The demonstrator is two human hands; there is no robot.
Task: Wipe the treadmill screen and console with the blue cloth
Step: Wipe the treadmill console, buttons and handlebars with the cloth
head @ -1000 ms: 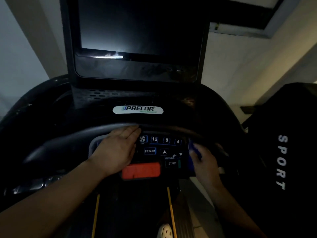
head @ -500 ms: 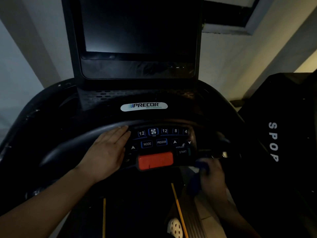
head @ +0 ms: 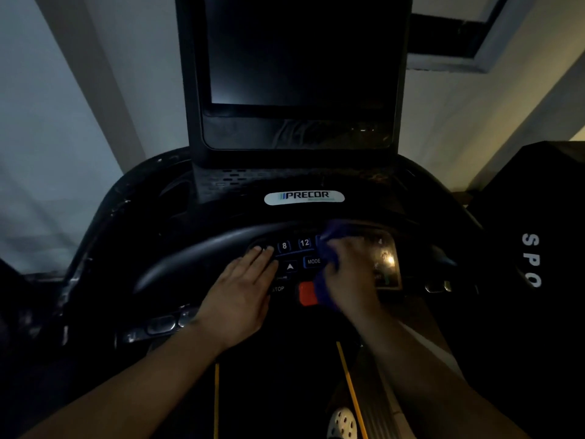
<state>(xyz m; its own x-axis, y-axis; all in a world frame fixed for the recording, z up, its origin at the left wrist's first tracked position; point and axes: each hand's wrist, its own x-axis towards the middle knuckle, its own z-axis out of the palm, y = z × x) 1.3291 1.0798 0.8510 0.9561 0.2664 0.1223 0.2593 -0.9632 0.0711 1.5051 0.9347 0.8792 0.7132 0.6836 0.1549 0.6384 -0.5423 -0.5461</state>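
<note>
Head view: the treadmill screen (head: 300,52) stands dark and upright at the top of the frame. Below it is the black console (head: 228,182), which carries a white PRECOR badge (head: 304,197). A curved handlebar (head: 190,258) runs across in front of the keypad panel (head: 384,261).

The left hand (head: 243,296) lies palm-down on the left end of the keypad. Its fingers (head: 264,256) are straight and pressed together side by side, and they hold nothing. The fingertips reach the upper left corner of the panel, just beside the "8" key (head: 284,246). The heel of the hand lies level with the STOP label (head: 278,289).

The right hand (head: 351,274) sits on the middle of the keypad with the blue cloth (head: 330,236) bunched under it. The fingers look bent down over the wad, gripping it against the panel. Motion blur hides how each finger lies, and the thumb cannot be made out. Cloth spills out past the fingertips at the top, next to the "12" key (head: 305,243). It also runs down the left edge of the palm, touching the MODE key (head: 313,261) and covering the right part of the red stop button (head: 305,294). The up-arrow key (head: 290,266) shows in the gap between the two hands.

A glare spot shines on the panel right of the right hand. At the far right stands a dark machine (head: 531,261) with white lettering that reads "SPO". Yellow lines (head: 351,388) edge the belt below, and a pale perforated shoe (head: 343,423) shows at the bottom.
</note>
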